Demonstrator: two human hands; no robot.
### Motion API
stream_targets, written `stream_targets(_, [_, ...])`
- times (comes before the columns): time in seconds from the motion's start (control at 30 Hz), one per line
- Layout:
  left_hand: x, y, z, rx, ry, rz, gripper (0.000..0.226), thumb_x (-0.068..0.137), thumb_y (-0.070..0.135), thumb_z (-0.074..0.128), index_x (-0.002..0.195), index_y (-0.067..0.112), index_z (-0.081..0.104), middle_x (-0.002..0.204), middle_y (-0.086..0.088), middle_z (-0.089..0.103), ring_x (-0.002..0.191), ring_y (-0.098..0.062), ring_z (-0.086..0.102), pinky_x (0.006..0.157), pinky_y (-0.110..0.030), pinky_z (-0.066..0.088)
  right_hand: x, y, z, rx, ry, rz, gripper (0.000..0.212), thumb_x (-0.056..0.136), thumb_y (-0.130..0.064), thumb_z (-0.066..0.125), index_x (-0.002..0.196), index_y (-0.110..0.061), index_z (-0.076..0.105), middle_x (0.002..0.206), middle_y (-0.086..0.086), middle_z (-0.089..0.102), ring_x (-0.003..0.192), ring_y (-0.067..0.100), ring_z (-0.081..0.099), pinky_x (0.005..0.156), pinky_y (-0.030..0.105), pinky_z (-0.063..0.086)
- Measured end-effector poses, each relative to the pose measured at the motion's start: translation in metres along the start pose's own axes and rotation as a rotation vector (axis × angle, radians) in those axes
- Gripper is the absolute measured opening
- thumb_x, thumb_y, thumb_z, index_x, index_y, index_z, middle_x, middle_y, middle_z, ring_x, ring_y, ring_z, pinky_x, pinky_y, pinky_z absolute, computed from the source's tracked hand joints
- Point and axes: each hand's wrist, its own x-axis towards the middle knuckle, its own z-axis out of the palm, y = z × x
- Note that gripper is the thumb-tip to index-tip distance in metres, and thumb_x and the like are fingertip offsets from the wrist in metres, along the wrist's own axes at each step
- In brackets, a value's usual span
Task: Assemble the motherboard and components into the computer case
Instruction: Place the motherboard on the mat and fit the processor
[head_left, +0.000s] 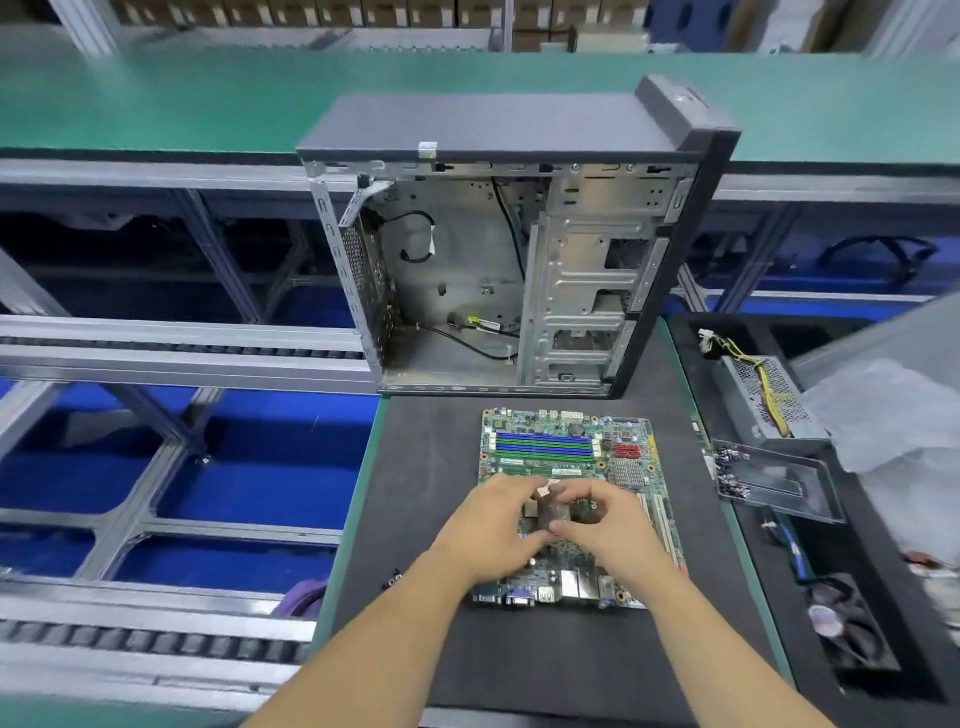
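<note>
A green motherboard (566, 452) with blue and green memory slots lies flat on the black mat (431, 467) in front of me. Behind it stands the open computer case (519, 249), side panel off, with loose black cables inside. Both my hands meet over the board's middle, around the processor socket. My left hand (493, 530) and my right hand (608, 519) pinch a small dark square part (551, 513) between their fingertips, just above the socket. The socket itself is mostly hidden by my fingers.
To the right, a black tray (852, 525) holds a metal power supply (769, 400) with yellow wires, a clear plastic box of screws (774, 480) and a cooling fan (847, 634). A roller conveyor frame (171, 353) runs along the left. Two small black screws (394, 578) lie on the mat's left edge.
</note>
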Motion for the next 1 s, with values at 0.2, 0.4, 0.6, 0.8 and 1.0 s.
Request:
stream_targets(0.2, [0.011, 0.007, -0.004, 0.078, 0.028, 0.043, 0.050, 0.083, 0.046, 0.064, 0.127, 0.025, 0.058, 0.112, 0.008, 0.060, 0.109, -0.013, 0.046, 0.097, -0.035, 0.043, -0.002, 0.000, -0.006, -0.004, -0.009, -0.023, 0.042, 0.071, 0.001, 0.087, 0.098, -0.028, 0.073, 0.106, -0.017, 0.074, 0.106, 0.005, 0.067, 0.090, 0.038, 0.057])
stream_targets(0.4, [0.009, 0.002, 0.000, 0.091, 0.082, 0.017, 0.046, 0.081, 0.042, 0.069, 0.122, 0.026, 0.057, 0.113, 0.010, 0.055, 0.106, -0.012, 0.046, 0.095, -0.035, 0.042, 0.005, 0.003, -0.010, -0.355, -0.012, -0.049, 0.062, 0.078, -0.020, 0.088, 0.131, -0.036, 0.059, 0.121, -0.022, 0.061, 0.107, 0.002, 0.057, 0.088, 0.023, 0.049])
stream_targets(0.6, [-0.002, -0.012, 0.002, 0.091, 0.119, -0.039, 0.044, 0.080, 0.038, 0.069, 0.120, 0.030, 0.054, 0.116, 0.015, 0.051, 0.107, -0.009, 0.044, 0.094, -0.030, 0.039, 0.018, 0.003, 0.000, -0.719, -0.107, -0.004, 0.061, 0.083, -0.040, 0.082, 0.136, -0.019, 0.060, 0.119, -0.003, 0.058, 0.115, 0.016, 0.052, 0.100, 0.029, 0.044])
stream_targets(0.8, [-0.004, -0.015, 0.004, 0.097, 0.149, -0.058, 0.042, 0.082, 0.041, 0.065, 0.121, 0.032, 0.053, 0.116, 0.018, 0.049, 0.104, -0.009, 0.043, 0.093, -0.028, 0.036, 0.026, 0.000, 0.000, -0.825, -0.119, -0.003, 0.040, 0.086, -0.040, 0.080, 0.116, -0.018, 0.067, 0.113, -0.001, 0.060, 0.097, 0.013, 0.053, 0.089, 0.026, 0.047])
stream_targets(1.0, [-0.001, -0.016, 0.006, 0.132, 0.150, -0.068, 0.046, 0.083, 0.044, 0.067, 0.125, 0.033, 0.051, 0.120, 0.019, 0.048, 0.112, -0.008, 0.040, 0.096, -0.026, 0.029, 0.028, -0.003, 0.003, -0.834, -0.079, 0.006, 0.024, 0.091, -0.032, 0.075, 0.107, -0.015, 0.071, 0.105, 0.000, 0.064, 0.087, 0.015, 0.058, 0.080, 0.028, 0.051])
